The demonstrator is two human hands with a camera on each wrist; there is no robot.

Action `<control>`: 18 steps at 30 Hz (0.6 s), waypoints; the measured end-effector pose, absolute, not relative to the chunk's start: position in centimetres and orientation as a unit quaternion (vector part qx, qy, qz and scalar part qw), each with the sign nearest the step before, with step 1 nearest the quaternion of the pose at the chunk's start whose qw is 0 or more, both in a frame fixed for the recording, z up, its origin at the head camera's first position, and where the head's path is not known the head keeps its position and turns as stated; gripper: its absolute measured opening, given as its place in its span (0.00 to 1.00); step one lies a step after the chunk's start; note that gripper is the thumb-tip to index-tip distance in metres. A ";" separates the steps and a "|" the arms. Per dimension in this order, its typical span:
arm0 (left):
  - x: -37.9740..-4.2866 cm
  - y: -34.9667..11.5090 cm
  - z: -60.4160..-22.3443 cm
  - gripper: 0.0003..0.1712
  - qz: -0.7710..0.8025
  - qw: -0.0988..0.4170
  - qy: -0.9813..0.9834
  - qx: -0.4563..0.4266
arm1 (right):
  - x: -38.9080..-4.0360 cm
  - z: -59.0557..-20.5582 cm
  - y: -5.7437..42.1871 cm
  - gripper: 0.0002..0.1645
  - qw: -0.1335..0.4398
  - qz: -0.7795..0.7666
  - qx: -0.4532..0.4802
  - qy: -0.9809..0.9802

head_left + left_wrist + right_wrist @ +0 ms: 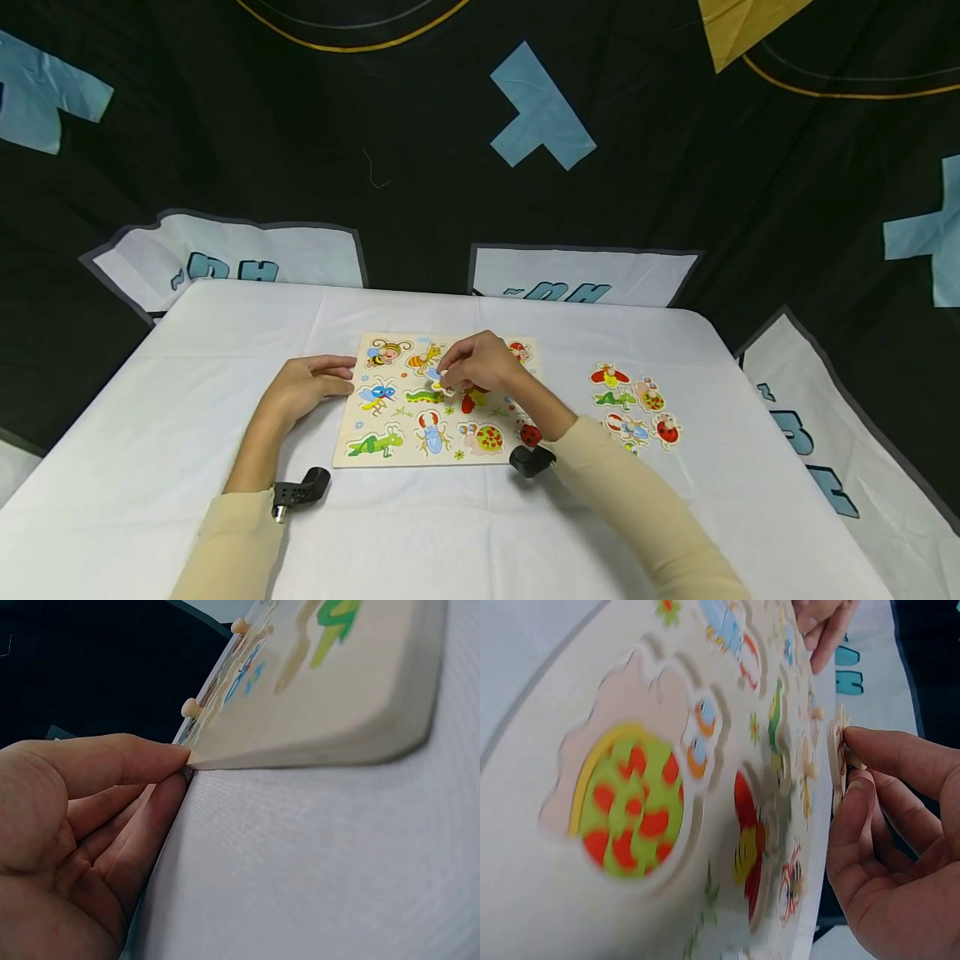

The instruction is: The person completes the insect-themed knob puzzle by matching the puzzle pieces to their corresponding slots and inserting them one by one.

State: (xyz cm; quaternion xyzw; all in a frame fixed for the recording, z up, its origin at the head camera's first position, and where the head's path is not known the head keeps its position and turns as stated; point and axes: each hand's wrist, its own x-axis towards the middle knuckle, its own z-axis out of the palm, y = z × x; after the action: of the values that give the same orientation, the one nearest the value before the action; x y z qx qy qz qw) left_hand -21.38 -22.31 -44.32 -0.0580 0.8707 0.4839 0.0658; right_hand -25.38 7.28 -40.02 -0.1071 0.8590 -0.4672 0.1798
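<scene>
A wooden peg puzzle board [347,450] printed with colourful insects lies flat on the table. My left hand [302,387] is at its left edge; in the left wrist view the thumb and fingertips touch the board's edge [322,750]. Over the middle of the board, my right hand [480,364] pinches a small insect puzzle piece [835,757] between thumb and fingers. That piece is seen edge-on from the wrist, so most of its picture is hidden. Wooden knobs [810,771] stand up from some pieces in the board. Snail [634,799] and red-winged insect [750,855] recesses show beneath.
To the right of the board lies a group of loose puzzle pieces, among them a red-winged insect [609,376], a green grasshopper [615,399], a snail [648,395] and a ladybird [666,429]. White cloth [420,533] covers the table, with a black curtain [300,150] behind.
</scene>
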 end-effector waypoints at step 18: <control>-21.4 -22.3 -44.2 0.32 0.492 0.073 0.865 -0.060 | -24.8 -40.7 2.8 0.06 0.168 -0.463 -0.135 0.860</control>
State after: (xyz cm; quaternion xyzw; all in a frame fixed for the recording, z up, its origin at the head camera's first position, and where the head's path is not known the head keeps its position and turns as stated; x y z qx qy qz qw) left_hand -21.40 -22.32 -44.15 -0.0605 0.8653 0.4922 0.0727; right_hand -24.82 2.82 -40.74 -0.1348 0.8598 -0.4630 0.1678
